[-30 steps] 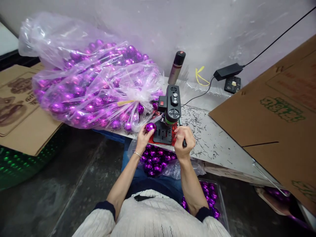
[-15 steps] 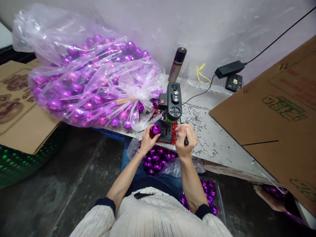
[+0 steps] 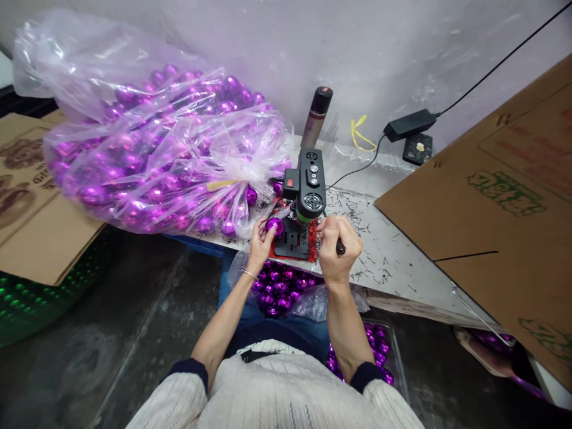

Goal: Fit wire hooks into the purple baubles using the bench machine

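Observation:
Between the fingers of my left hand [image 3: 260, 241] is a shiny purple bauble [image 3: 274, 226], held at the left side of a small black bench machine [image 3: 311, 185]. My right hand [image 3: 339, 249] is wrapped round a black-ended lever handle [image 3: 341, 246] to the right of that machine. The machine has a red switch, two round grilles and a slotted black base plate [image 3: 291, 241], which rests on a red mat [image 3: 313, 241]. More purple baubles [image 3: 279, 289] lie in clear plastic on my lap.
A large clear bag of purple baubles [image 3: 161, 161] fills the bench's left side. Behind the machine stands a spray can [image 3: 316, 117]. A cardboard box [image 3: 491, 202] leans in from the right. Small black bits litter the bench [image 3: 379, 238]. A power adapter [image 3: 410, 124] lies near the wall.
My left hand and the bauble have moved left, off the front of the base plate. My right hand has shifted slightly right, still round the lever handle. The view has moved a little.

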The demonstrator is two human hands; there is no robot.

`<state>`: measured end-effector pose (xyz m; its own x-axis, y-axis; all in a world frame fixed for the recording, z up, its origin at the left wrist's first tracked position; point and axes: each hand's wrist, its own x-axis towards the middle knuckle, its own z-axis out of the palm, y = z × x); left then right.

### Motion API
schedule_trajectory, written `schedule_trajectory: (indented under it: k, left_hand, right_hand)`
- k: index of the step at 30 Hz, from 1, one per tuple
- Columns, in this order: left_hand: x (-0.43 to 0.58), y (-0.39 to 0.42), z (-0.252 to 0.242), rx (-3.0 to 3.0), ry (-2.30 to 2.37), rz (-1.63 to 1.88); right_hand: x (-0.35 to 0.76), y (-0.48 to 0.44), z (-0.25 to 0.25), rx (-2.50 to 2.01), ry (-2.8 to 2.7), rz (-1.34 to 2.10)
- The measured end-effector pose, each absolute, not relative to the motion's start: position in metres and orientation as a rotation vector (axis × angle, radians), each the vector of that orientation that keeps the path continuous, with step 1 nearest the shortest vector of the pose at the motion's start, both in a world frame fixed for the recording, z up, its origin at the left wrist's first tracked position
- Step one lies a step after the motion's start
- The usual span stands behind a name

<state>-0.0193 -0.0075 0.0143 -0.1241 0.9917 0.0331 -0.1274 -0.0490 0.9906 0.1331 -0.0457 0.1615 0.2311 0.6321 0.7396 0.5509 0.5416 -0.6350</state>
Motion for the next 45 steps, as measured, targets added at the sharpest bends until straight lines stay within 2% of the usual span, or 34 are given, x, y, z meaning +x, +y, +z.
schedule_trajectory:
  k: [11,21,26,39,45]
  left_hand:
    - [0.005,-0.002,0.008,1.266,1.099,1.358]
    - [0.003,-0.001,-0.001,1.946,1.226,1.253]
    - [0.003,0.001,-0.007,2.004,1.217,1.238]
    - [0.004,0.000,-0.010,2.000,1.242,1.262]
    - [0.005,-0.002,-0.009,1.969,1.253,1.239]
  right_hand:
    - [0.135,-0.047,0.163,-1.123,-1.457,0.082]
    - [0.137,-0.050,0.156,-1.109,-1.475,0.073]
    - [0.138,-0.052,0.151,-1.105,-1.494,0.051]
    - [0.137,-0.049,0.081,-0.983,-1.490,-0.079]
    - [0.137,-0.045,0.070,-0.942,-1.464,-0.077]
